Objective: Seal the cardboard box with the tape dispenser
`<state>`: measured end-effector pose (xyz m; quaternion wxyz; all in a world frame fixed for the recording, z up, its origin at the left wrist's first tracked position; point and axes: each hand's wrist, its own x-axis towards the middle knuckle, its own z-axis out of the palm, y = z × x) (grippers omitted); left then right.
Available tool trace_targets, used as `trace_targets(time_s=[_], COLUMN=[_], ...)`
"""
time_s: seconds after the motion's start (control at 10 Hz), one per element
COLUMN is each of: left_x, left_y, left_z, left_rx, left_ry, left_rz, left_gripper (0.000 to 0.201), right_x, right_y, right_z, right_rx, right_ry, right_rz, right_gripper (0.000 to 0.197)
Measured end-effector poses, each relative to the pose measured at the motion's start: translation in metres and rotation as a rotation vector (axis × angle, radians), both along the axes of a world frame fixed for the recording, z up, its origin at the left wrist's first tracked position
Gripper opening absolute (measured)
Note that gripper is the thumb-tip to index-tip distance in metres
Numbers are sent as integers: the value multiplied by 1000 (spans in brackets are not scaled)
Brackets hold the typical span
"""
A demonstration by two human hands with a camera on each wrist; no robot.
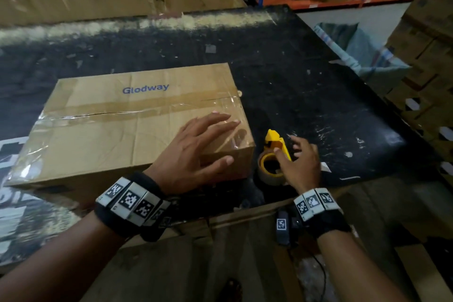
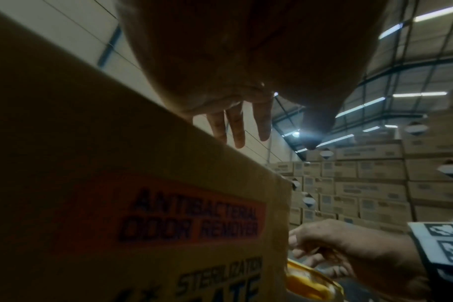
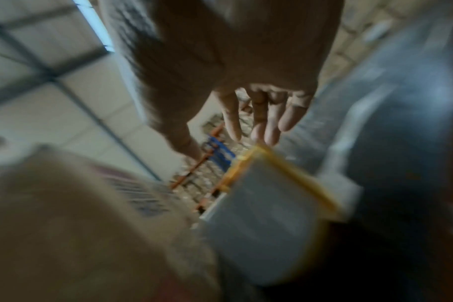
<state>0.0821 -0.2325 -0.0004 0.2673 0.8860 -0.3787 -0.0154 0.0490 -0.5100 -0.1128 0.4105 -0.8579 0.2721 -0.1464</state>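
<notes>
Three views, head first: I'm seeing the cardboard box lying at 9 o'clock of the tape dispenser on the black table.
Left wrist: my left hand is hovering flat, fingers spread, over the box's near right corner.
Right wrist: blurred; my right hand is reaching with fingers apart, holding nothing.
Handling: I'm judging the dispenser light and stiff, so I'm aiming for its yellow handle.
Room: warehouse cartons are stacked at 3 o'clock.

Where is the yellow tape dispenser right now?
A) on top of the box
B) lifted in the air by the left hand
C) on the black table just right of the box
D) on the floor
C: the tape dispenser sits on the black table beside the cardboard box, under the right hand.
</notes>
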Motion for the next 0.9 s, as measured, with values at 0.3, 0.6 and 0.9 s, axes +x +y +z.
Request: trace_targets(time_s=[0.3,0.6,0.9], left_x=[-34,-54,-90], left_y=[163,274,296], left_z=[-11,-45,-42], left_rx=[-83,79,-358], left_ry=[-149,-102,-147], left_rz=[506,587,654], left_gripper=[52,69,49], right_x=[6,7,-58], right_y=[92,122,163], right_z=[69,62,94], right_rx=[-447,-579,-528], right_ry=[-320,-158,-351], right_rz=[481,490,291], right_gripper=[55,58,48])
